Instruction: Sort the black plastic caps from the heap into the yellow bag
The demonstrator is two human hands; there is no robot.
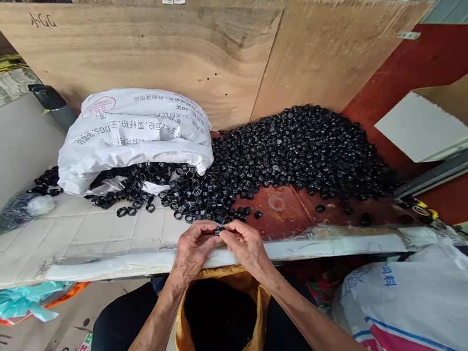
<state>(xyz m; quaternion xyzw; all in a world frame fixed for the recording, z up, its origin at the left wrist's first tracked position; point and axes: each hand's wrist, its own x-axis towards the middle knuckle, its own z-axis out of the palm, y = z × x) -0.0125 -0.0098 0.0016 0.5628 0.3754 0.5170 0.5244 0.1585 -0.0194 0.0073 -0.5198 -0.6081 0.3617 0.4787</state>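
A small black plastic cap (218, 231) is pinched between my two hands at the front edge of the bench. My left hand (192, 247) grips it from the left, fingers curled together. From the right, the thumb and fingertips of my right hand (246, 244) close on the same piece. Just beyond my hands lie loose black rings (194, 198), and a large heap of small black caps (300, 149) spreads to the right. Below my wrists a yellow woven sack (184, 339) stands open between my knees, its inside dark.
A white printed sack (136, 131) lies on the bench, black rings spilling from its mouth. Behind rises a plywood board (154, 41). An open cardboard box (431, 124) sits at right, above a white sack (400, 303). An orange-rimmed basket (76, 292) is low at left.
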